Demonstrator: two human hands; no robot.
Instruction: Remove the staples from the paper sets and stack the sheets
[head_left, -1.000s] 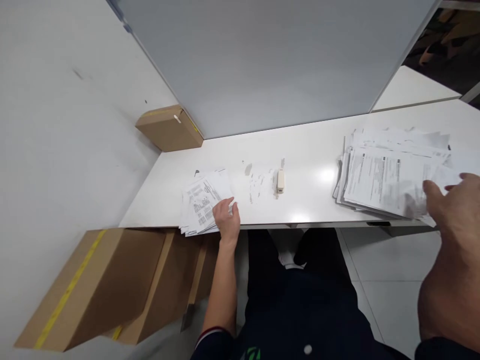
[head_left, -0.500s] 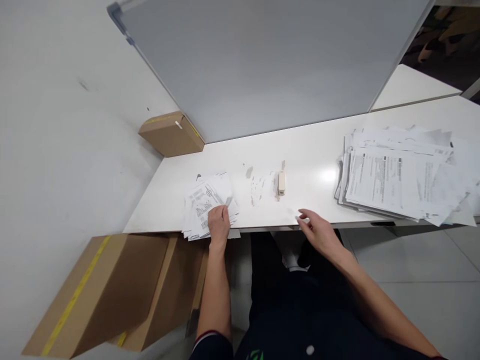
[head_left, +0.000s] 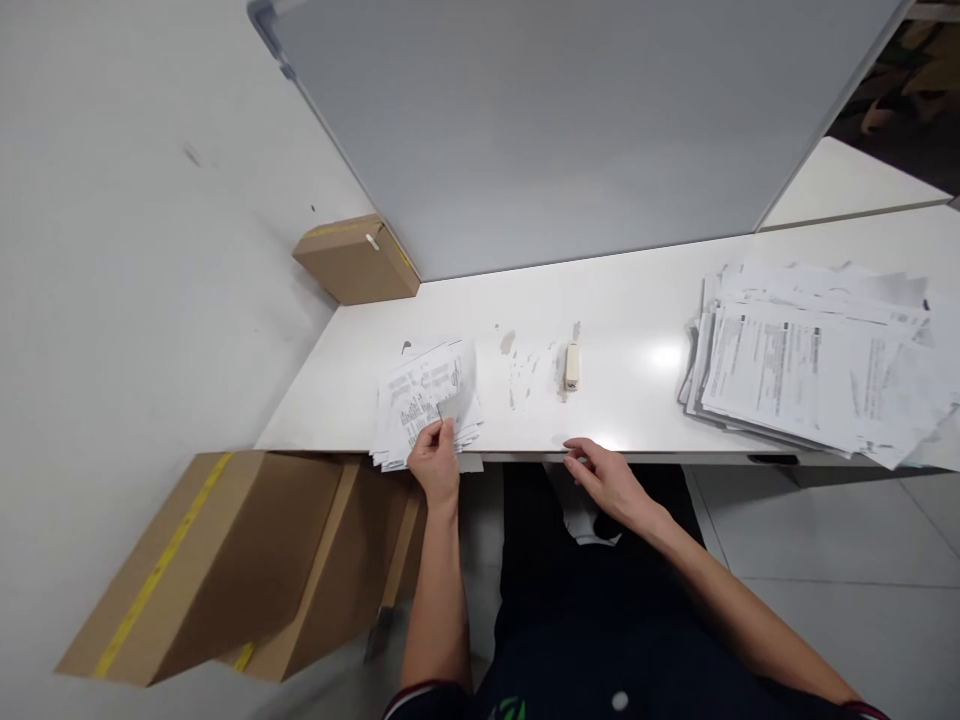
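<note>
My left hand [head_left: 433, 463] pinches the near edge of a small stack of printed papers [head_left: 424, 395] lying at the left of the white table [head_left: 615, 310]. The fingers are curled round the stack's front sheets, and one sheet's corner is lifted. My right hand [head_left: 606, 474] rests at the table's front edge near the middle, fingers loosely spread, holding nothing. A small cream stapler [head_left: 572, 365] lies on the table between the two paper piles, a little beyond my right hand.
A large loose pile of printed sheets [head_left: 810, 360] covers the right of the table. A grey partition board [head_left: 562, 120] stands behind. One cardboard box [head_left: 356, 260] sits at the back left corner. More cardboard boxes [head_left: 225, 560] lie below the table's left end.
My right hand left the big pile on the right and came back to the table's front edge near the middle. My left hand slid to the small stack's near edge and gripped it.
</note>
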